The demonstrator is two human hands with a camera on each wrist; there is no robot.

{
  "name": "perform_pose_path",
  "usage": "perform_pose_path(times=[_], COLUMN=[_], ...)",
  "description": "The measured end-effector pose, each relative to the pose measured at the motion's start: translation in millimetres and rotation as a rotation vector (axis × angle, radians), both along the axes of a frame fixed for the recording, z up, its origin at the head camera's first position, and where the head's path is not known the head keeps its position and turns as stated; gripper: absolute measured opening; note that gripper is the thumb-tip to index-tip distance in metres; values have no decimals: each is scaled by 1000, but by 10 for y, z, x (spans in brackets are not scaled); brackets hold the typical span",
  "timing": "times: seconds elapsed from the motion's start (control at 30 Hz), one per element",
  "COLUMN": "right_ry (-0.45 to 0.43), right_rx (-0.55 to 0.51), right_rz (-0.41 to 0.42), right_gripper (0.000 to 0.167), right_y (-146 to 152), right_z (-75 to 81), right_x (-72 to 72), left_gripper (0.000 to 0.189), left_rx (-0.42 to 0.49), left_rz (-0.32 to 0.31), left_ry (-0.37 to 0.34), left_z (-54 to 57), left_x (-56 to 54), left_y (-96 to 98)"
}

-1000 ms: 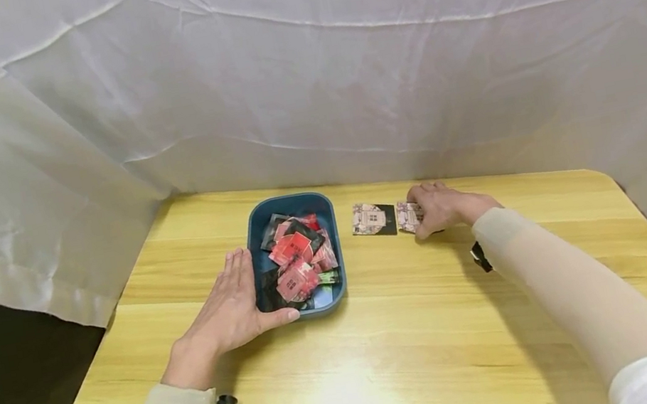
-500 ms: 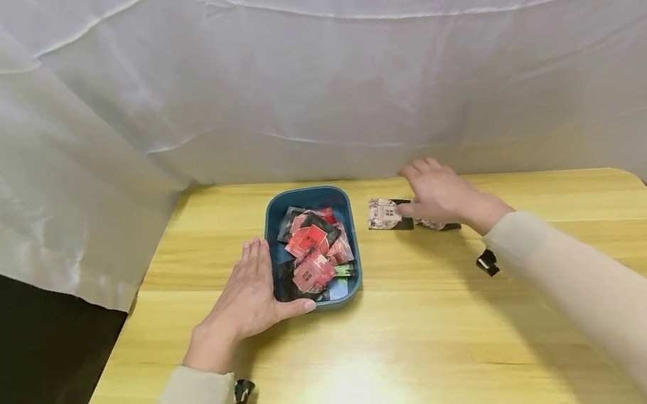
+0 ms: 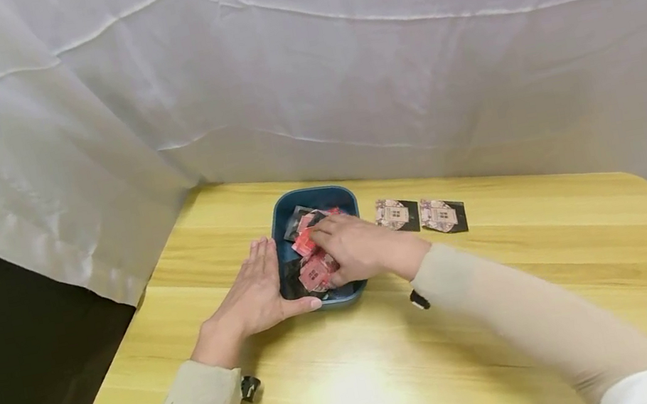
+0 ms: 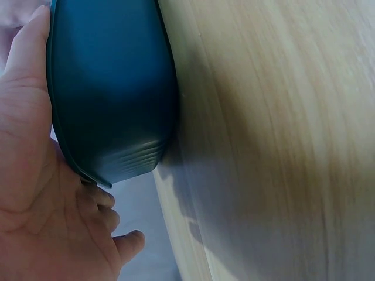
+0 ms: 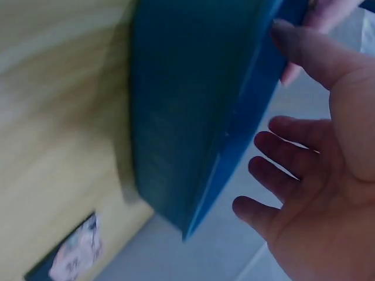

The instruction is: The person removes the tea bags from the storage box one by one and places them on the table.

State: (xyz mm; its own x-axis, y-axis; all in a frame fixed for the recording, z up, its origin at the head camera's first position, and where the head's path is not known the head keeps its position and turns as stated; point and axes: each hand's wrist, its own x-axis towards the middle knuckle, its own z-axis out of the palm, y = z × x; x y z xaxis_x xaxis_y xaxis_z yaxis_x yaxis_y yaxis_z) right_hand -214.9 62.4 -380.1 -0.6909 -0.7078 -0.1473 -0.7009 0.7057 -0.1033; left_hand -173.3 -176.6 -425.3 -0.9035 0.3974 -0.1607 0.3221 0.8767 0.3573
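My left hand lies against the left side of a dark blue plastic bin, fingers straight and thumb at the front rim. In the left wrist view its palm faces the bin's wall. Over the bin's right half is my right hand, covering part of the small flat packets inside, which are pink, red and black. The right wrist view has this hand above the rim with fingers spread and slightly bent, nothing between them. Two beige-and-black packets lie side by side right of the bin.
The bin stands near the back of a wood-grain table. A pale cloth hangs behind and to the left of the table. The floor at far left is dark.
My right hand has left the second beige-and-black packet on the table and moved left over the bin. My left hand stays at the bin's side. The head view has shifted slightly.
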Motion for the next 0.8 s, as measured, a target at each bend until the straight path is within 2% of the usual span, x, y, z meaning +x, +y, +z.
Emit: perform_pose_path(times=[0.23,0.43,0.63,0.8], right_ry=[-72,-103,-63,-12], right_rx=[127,176,193,211], right_rz=[6,3,7,4], right_gripper=[92,82,74,76], right_y=[-216,-334,-364,-350], right_z=[-87,-110,-145,-154], right_x=[22,36,57,66], left_gripper=[144,144,144,142], left_rx=[5,4,4,13], left_rz=[-8,-7,-7,4], left_ry=[-1,-5,-11,-22], left_z=[7,15,18,14], left_x=[-4,-6,-10,-8], left_y=[32,35,27,29])
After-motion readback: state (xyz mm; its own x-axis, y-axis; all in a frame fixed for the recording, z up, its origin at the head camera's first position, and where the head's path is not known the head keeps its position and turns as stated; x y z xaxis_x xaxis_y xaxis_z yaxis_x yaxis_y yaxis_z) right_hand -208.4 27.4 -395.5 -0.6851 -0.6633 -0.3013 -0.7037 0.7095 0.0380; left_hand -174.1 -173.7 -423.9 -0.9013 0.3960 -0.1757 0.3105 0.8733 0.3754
